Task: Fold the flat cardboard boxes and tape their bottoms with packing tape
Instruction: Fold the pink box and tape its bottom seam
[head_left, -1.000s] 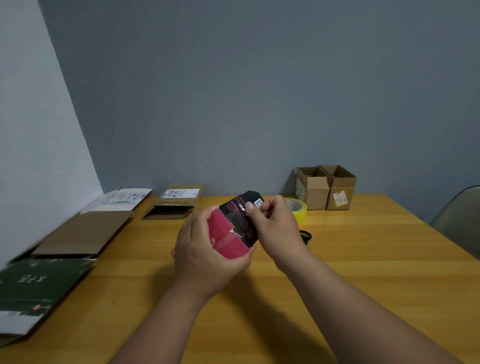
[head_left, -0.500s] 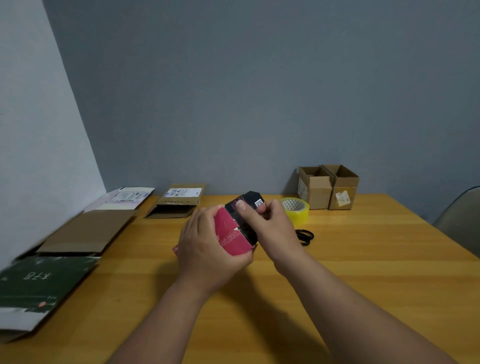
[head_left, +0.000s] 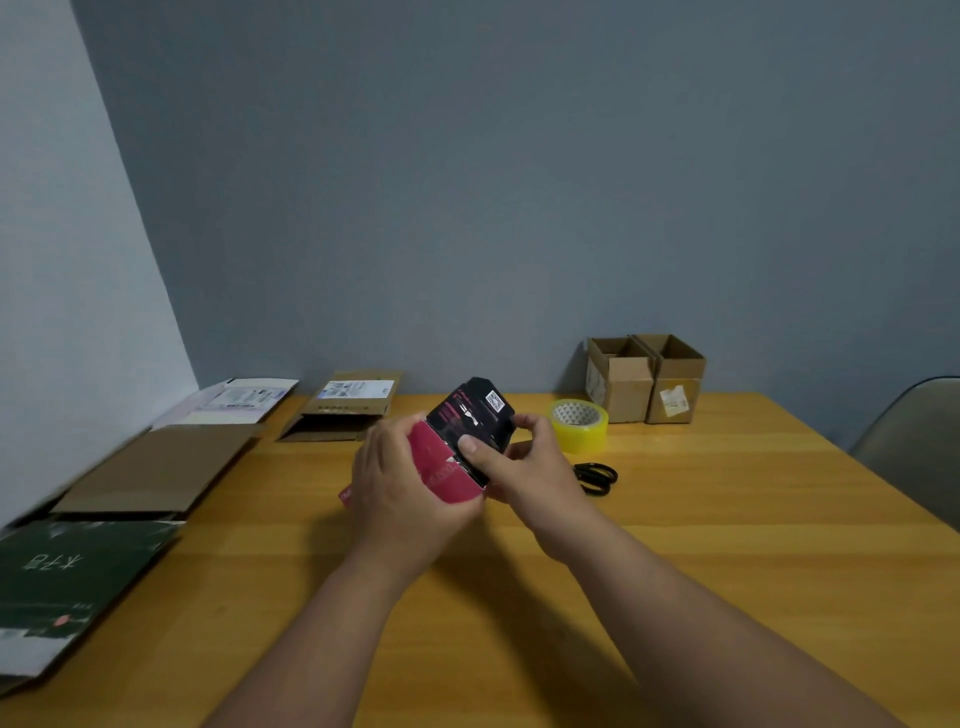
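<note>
A small pink and black carton (head_left: 457, 441) is held above the middle of the wooden table (head_left: 727, 545). My left hand (head_left: 400, 493) wraps its pink side from the left. My right hand (head_left: 524, 467) grips the black end, thumb pressed on the black face, fingers behind a raised black flap. A yellow roll of packing tape (head_left: 579, 425) sits just right of my hands. Black scissors (head_left: 597, 475) lie in front of it.
Two folded brown boxes (head_left: 644, 379) stand open at the back right. Several flat boxes line the left edge: a white one (head_left: 234, 402), a brown labelled one (head_left: 343, 410), a plain brown one (head_left: 156, 467), a dark green one (head_left: 67, 577). A grey chair (head_left: 914, 431) stands at right.
Both hands have turned the small carton slightly. My right thumb has slid down across the black face, and the black flap stands more open behind it.
</note>
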